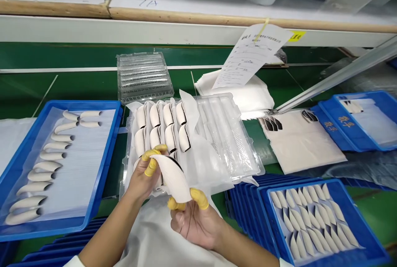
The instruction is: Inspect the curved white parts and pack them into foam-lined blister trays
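Between my two hands is a curved cream-white piece (175, 178) with a dark inner edge; its exact kind I cannot tell. My left hand (146, 174) pinches its upper left end, and my right hand (198, 217) grips its lower right end. Yellow finger cots (200, 198) cover several of my fingertips. Just beyond my hands lies a clear plastic tray (228, 134), its left part filled with rows of similar curved pieces (155, 116). White liner paper (204, 157) spreads over part of that tray. My left hand hides some of the pieces behind it.
A blue tray (107, 167) with curved pieces stands at left. Another blue tray (356, 213), also filled with pieces, tops a stack at lower right. Behind are an empty clear tray (144, 78), white sheets (257, 93) and a hanging printed paper (248, 58). A metal bar (335, 76) slants at right.
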Motion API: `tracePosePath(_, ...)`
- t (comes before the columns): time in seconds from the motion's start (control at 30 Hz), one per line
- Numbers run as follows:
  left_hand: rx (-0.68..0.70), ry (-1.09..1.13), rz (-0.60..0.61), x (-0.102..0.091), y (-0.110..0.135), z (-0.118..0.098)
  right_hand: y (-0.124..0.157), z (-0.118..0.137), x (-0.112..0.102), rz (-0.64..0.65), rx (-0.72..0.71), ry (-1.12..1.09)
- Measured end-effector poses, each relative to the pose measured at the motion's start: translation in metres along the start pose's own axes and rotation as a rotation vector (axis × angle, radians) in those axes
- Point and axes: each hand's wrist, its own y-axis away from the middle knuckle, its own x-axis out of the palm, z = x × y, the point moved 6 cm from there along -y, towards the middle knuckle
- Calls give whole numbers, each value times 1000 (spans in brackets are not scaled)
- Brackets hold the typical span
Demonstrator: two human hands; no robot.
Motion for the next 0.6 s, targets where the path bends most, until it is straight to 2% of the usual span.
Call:
tracePosePath(0.07,-31,-21,-18,7,-3,6,1,4,-6,-40,-12,46)
tracePosePath(0.1,-43,-40,-33,9,-6,7,3,9,-9,-63,-45,141)
tracePosePath(0.13,-52,-68,-48,9,-10,7,6,17,-13,-85,-101,289)
tracePosePath(0.2,-73,-181,-25,10,-22,5,16,41,-20,-162,-298,745)
tracePosePath(0.3,-65,-559,197,23,-41,1,41,79,-21,-412,-715,1637)
tracePosePath(0.33,-37,-743,293,31,-45,1,48,86,-19,-497,-824,1866)
tracePosePath(0.4,29,-1078,442,45,-50,5,53,92,-16,-586,-944,2133)
tracePosePath(0.47,85,-1295,504,57,-53,11,48,92,-13,-581,-924,2260)
tracePosePath(0.6,164,-1490,487,72,-50,22,25,87,-11,-590,-768,2446)
